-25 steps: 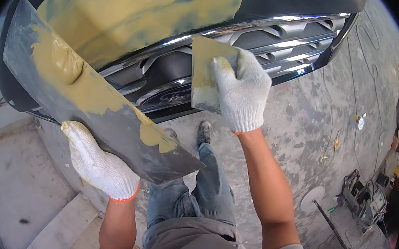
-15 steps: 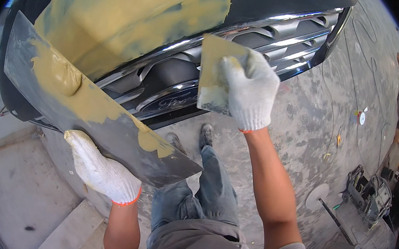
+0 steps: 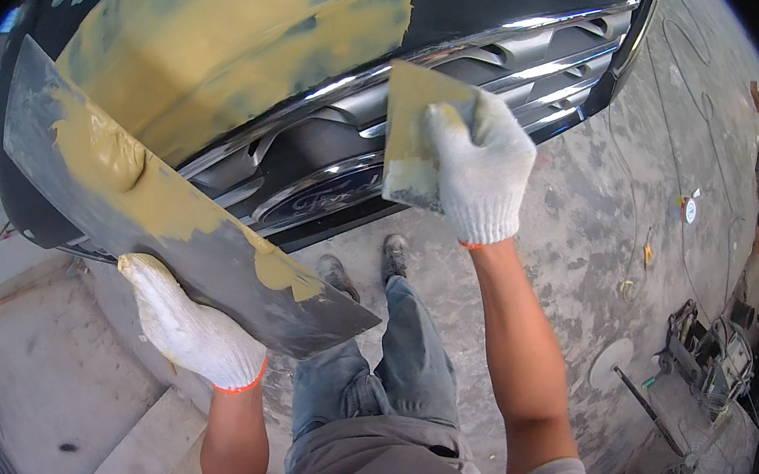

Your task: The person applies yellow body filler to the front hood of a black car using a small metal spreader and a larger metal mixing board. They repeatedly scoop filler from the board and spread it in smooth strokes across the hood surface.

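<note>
Our left hand [image 3: 188,329] is holding a putty board [image 3: 214,269] by its near edge; our right hand [image 3: 490,170] is thumb-pinching a spreader [image 3: 409,113].

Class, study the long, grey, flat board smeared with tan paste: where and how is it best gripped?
Probably at the mostly bare long edge nearest the wearer, coming from that side: the tan paste lies mainly toward the far edge of the long, grey, flat board, and the white-gloved left hand holds it there.

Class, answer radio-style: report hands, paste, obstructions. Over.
Left hand holding grey board; right hand gripping flat spreader. Yellow paste mounded on board, more coating black car panel. No obstruction visible between board and spreader.
</note>
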The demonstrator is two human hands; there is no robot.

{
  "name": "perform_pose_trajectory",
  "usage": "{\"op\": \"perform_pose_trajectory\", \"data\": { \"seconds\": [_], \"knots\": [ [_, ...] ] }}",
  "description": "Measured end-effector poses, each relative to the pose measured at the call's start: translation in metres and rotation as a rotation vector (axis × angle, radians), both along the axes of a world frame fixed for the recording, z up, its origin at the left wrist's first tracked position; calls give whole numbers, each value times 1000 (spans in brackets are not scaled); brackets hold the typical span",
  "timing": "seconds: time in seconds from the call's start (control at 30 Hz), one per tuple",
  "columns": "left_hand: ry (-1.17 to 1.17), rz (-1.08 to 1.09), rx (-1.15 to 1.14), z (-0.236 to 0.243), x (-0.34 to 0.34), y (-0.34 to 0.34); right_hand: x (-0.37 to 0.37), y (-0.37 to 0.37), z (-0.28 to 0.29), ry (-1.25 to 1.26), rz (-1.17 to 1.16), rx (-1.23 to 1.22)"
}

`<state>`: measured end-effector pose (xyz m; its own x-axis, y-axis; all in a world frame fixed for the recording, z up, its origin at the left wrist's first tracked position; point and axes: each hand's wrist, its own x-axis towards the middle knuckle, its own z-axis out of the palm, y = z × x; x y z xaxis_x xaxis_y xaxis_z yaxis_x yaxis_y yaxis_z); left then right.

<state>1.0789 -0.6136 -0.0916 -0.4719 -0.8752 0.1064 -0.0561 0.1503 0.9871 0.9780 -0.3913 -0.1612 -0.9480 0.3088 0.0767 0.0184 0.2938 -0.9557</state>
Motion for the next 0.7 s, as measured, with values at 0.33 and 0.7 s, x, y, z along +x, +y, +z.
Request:
{"op": "perform_pose_trajectory", "data": {
  "seconds": [0.33,0.7],
  "knots": [
    [60,-73,70,0,-1,-4,-4,10,4,15,-118,-169],
    [-145,-5,-164,6,-9,6,-4,12,7,-20,10,42]
  ]
}}
